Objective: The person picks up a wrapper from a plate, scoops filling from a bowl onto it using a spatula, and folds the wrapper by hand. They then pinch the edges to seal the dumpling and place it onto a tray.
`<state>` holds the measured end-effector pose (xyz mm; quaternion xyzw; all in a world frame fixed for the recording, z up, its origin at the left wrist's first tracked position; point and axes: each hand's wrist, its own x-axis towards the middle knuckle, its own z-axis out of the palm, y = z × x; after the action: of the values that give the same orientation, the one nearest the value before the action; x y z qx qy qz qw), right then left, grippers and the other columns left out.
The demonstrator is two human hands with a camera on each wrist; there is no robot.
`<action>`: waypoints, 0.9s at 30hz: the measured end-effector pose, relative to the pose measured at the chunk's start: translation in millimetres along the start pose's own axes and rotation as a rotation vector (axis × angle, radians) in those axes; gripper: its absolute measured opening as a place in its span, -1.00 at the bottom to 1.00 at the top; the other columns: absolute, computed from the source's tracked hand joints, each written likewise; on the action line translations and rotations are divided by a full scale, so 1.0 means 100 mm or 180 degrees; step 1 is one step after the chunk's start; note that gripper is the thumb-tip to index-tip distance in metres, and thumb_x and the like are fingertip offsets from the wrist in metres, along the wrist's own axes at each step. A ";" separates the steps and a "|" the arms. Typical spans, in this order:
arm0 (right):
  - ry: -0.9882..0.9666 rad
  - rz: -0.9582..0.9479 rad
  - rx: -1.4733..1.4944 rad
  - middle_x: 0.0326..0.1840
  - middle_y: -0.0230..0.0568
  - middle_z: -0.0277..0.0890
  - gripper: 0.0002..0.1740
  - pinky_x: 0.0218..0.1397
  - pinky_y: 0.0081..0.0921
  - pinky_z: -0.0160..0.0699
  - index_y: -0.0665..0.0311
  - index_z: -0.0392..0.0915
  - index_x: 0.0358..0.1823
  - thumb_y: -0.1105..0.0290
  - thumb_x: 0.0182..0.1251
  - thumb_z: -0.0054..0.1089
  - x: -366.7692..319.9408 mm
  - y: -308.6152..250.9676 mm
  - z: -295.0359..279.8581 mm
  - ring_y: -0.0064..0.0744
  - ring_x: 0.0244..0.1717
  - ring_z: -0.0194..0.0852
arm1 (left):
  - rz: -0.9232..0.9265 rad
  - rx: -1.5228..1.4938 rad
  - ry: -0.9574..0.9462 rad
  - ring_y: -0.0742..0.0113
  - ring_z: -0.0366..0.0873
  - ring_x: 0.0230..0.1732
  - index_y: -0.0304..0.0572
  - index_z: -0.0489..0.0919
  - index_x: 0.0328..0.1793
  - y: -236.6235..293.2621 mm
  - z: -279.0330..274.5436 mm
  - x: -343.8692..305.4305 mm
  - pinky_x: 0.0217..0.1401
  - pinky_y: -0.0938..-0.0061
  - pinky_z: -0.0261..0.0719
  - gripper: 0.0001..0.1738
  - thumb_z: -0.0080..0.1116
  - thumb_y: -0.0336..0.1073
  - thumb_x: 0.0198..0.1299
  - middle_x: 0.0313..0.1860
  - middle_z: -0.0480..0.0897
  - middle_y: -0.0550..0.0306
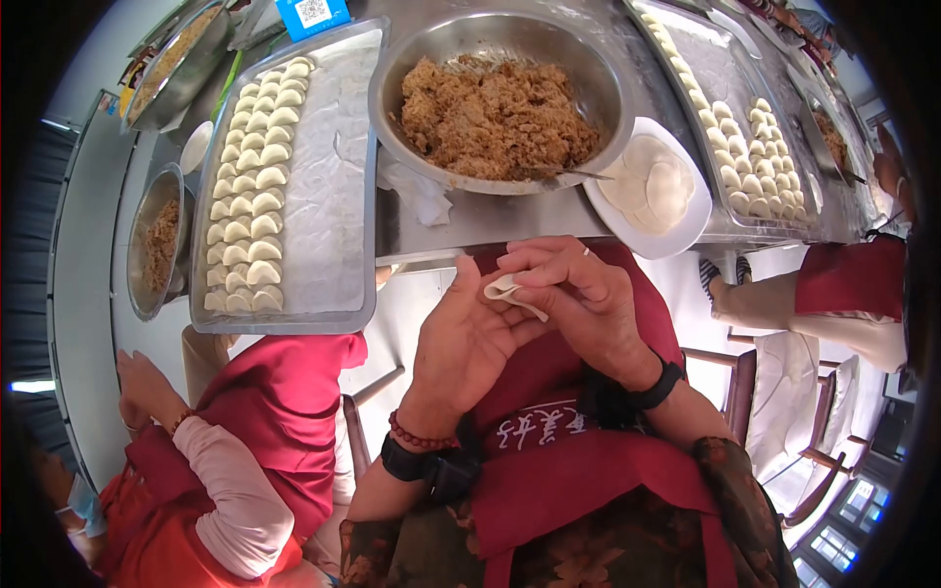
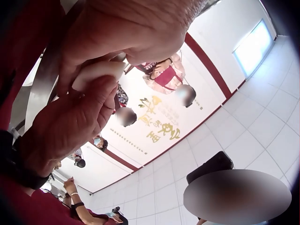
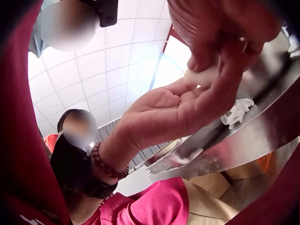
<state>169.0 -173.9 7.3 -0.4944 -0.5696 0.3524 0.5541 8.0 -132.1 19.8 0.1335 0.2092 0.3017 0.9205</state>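
A folded dumpling wrapper point(image 1: 517, 297) lies across the fingers of my left hand point(image 1: 463, 343), whose palm faces up with the thumb raised. My right hand point(image 1: 593, 309) pinches the wrapper's edge between thumb and fingers. In the left wrist view the pale dough point(image 2: 96, 75) shows between both hands, its edge under the right thumb. From the right wrist, part of the dough point(image 3: 201, 77) appears below the right fingers; any filling inside is hidden. Ahead of my hands stands a steel bowl point(image 1: 377, 98) of minced filling point(image 1: 495, 118), a utensil's handle point(image 1: 588, 174) over its rim.
Right of the bowl, a white plate point(image 1: 686, 220) carries round wrappers point(image 1: 647, 186). A tray point(image 1: 333, 196) with rows of dumplings point(image 1: 245, 196) stands left, another tray point(image 1: 730, 59) far right. Crumpled white paper point(image 1: 417, 196) lies by the bowl. A person in red point(image 1: 265, 431) is at my left.
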 end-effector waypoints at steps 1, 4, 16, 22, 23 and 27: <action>0.0061 0.0112 0.0024 -0.05 -0.21 0.70 -0.80 0.11 -0.42 0.63 0.26 0.67 -0.13 0.58 0.20 0.33 0.01 -0.02 0.01 -0.24 0.13 0.61 | -0.0003 -0.0043 0.0049 0.22 0.56 0.17 -0.25 0.43 0.28 -0.02 -0.03 0.01 0.33 0.10 0.50 -0.40 -0.39 0.11 0.59 0.14 0.60 0.02; 0.0048 0.0294 -0.0325 -0.10 -0.22 0.72 -0.80 0.09 -0.41 0.65 0.26 0.66 -0.15 0.60 0.19 0.33 0.04 -0.16 0.01 -0.21 0.10 0.64 | 0.0009 -0.0141 0.0172 0.23 0.56 0.14 -0.24 0.45 0.24 -0.06 -0.07 0.02 0.32 0.12 0.50 -0.45 -0.36 0.07 0.60 0.10 0.60 0.04; -0.0060 0.0210 -0.0111 0.01 -0.17 0.67 -0.76 0.08 -0.42 0.67 0.24 0.60 -0.18 0.61 0.12 0.39 0.04 -0.15 0.03 -0.26 0.10 0.63 | 0.0170 0.0425 0.0303 0.43 0.53 0.05 -0.30 0.49 0.17 -0.02 0.02 -0.02 0.24 0.32 0.55 -0.65 -0.05 -0.14 0.55 0.00 0.56 0.19; -0.0002 0.0600 0.0575 0.10 -0.17 0.59 -0.71 0.06 -0.45 0.66 0.24 0.58 -0.08 0.58 0.15 0.39 -0.01 -0.10 0.07 -0.37 0.08 0.63 | 0.0084 0.0650 0.0241 0.43 0.54 0.00 -0.28 0.53 0.13 -0.01 -0.02 -0.05 0.24 0.29 0.56 -0.64 -0.03 -0.12 0.54 -0.02 0.56 0.18; -0.0008 0.0684 0.0529 0.09 -0.18 0.61 -0.73 0.07 -0.45 0.66 0.24 0.59 -0.09 0.58 0.17 0.37 0.00 -0.12 0.07 -0.35 0.10 0.62 | 0.0038 0.0604 0.0295 0.41 0.55 0.02 -0.28 0.52 0.16 -0.01 0.00 -0.04 0.25 0.27 0.56 -0.62 -0.06 -0.09 0.55 0.00 0.56 0.16; -0.0261 0.0098 -0.0244 0.03 -0.21 0.67 -0.81 0.10 -0.43 0.64 0.26 0.64 -0.14 0.59 0.22 0.31 0.06 -0.12 0.01 -0.26 0.15 0.61 | 0.0058 0.0273 0.0050 0.29 0.56 0.12 -0.26 0.44 0.29 0.02 0.05 -0.01 0.29 0.17 0.55 -0.48 -0.21 0.04 0.58 0.15 0.56 0.05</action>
<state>166.2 -171.5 19.9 -0.5091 -0.5972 0.3588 0.5054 8.7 -132.0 25.4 0.1724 0.2280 0.3018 0.9095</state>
